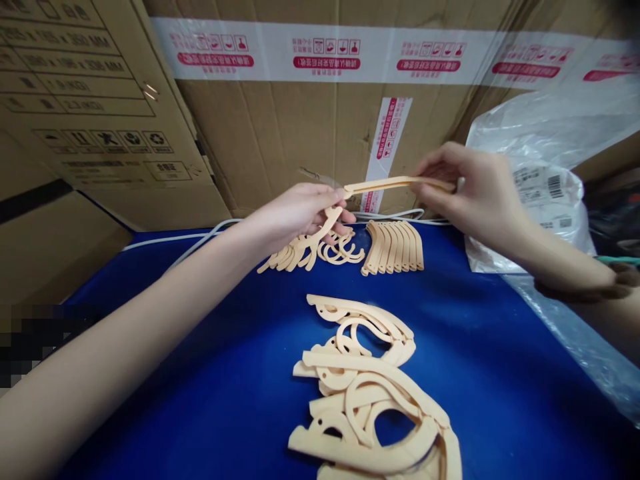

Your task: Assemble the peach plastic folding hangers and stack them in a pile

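My left hand [307, 210] pinches the near end of a beige plastic folding hanger arm [380, 185], raised above the far side of the blue table. My right hand [473, 190] grips the other end of this long arm, fingers closed. A shorter beige hanger piece [325, 229] hangs below my left fingers; whether it joins the long arm is hard to tell. Under my left hand lie loose hanger arms [290, 253] and curved hooks [345, 253]. A neat row of hanger arms [395, 247] sits to their right.
Folded beige hangers [380, 393] are piled at the table's near middle. The blue tabletop [225, 373] meets cardboard boxes [300, 120] behind. White cables [200, 237] run along the back edge. Clear plastic bags [540, 193] lie at the right.
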### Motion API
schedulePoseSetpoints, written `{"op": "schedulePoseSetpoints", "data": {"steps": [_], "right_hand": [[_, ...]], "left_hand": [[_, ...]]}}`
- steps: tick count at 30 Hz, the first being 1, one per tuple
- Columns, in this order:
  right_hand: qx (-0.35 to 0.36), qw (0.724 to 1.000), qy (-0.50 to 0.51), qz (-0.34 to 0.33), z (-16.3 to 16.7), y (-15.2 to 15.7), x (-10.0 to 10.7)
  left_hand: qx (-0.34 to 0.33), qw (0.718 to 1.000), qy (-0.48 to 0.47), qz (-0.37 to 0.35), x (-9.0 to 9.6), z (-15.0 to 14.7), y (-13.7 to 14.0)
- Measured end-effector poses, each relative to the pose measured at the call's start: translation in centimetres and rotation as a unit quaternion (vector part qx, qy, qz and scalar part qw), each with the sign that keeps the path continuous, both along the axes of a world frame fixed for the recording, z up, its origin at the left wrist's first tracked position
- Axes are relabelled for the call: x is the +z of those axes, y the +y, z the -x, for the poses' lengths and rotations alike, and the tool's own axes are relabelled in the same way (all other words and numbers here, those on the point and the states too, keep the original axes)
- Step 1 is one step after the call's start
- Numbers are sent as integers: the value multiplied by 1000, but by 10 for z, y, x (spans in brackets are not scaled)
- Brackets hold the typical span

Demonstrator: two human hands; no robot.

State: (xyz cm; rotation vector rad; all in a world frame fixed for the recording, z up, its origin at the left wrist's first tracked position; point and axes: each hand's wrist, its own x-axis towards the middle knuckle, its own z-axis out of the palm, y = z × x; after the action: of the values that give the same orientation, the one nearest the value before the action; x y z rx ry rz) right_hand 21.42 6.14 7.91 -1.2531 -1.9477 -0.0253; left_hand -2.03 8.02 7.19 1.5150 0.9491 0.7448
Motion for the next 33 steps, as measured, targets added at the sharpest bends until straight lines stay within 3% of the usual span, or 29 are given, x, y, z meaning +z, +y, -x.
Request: {"op": "schedulePoseSetpoints", "data": {"steps": [3,9,12,14,16,18,23,26,28,31,33], "right_hand": [[-56,963,-259,-52,10,-2,5],[-76,909,-409,-14,37,1,2],[-20,952,-300,58,43,9,-5],[55,974,-127,179,42,16,-10],[94,948,45,300,36,24,-12],[73,927,135,342,27,30,-12],[9,957,103,272,3,30,-14],[-17,976,39,212,-6,19,-19],[-21,989,-66,133,-11,11,-24],[-9,964,-265,3,-19,-2,-33],[10,939,-343,-36,-23,-7,-41]], "left_hand": [[8,1000,24,-13,9,-3,-2],[33,998,55,-25,6,-17,-8],[93,989,59,-103,-7,-21,-10],[128,969,63,-203,-17,-20,-9],[149,939,81,-299,-24,-14,-5],[158,930,117,-310,-28,-4,3],[135,923,297,-206,-38,22,31],[134,900,350,-223,-45,31,37],[150,879,380,-247,-49,35,36],[146,839,412,-324,-55,40,32],[78,815,415,-396,-61,44,30]]}}
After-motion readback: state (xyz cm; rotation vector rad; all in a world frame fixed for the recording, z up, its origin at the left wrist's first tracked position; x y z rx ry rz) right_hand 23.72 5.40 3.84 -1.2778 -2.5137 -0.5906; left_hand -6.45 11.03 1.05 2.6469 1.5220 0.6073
